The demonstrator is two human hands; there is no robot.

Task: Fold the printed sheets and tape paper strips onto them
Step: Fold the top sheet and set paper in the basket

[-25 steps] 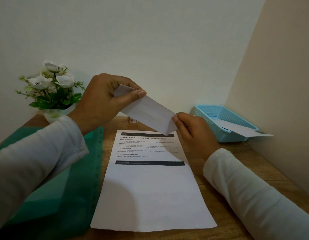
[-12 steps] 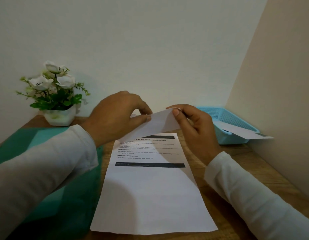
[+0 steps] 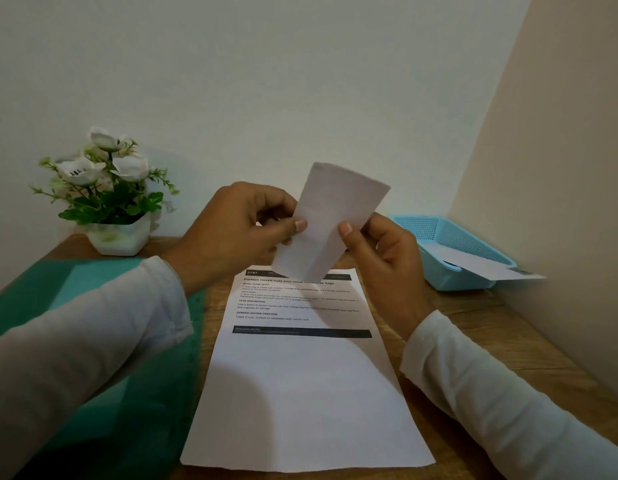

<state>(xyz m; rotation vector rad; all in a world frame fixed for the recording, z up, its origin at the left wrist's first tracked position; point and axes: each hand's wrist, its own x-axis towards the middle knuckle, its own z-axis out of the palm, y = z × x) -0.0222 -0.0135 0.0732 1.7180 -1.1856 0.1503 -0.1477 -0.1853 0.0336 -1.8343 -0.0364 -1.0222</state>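
A white paper strip (image 3: 330, 216) stands nearly upright in the air above the top of the printed sheet (image 3: 307, 386), which lies flat and unfolded on the wooden table (image 3: 508, 341). My left hand (image 3: 238, 230) pinches the strip's left edge between thumb and fingers. My right hand (image 3: 383, 261) pinches its right edge with the thumb on the front. The strip's lower end hides part of the sheet's heading.
A green plastic folder (image 3: 103, 375) lies left of the sheet under my left sleeve. A white pot of artificial flowers (image 3: 110, 199) stands at the back left. A blue mesh basket (image 3: 449, 244) with a folded printed sheet (image 3: 487, 268) hanging over its rim sits by the right wall.
The strip went from slanting sideways, dipped low over the sheet's top, and is now turned nearly upright and raised. Both hands kept hold of it and moved closer together.
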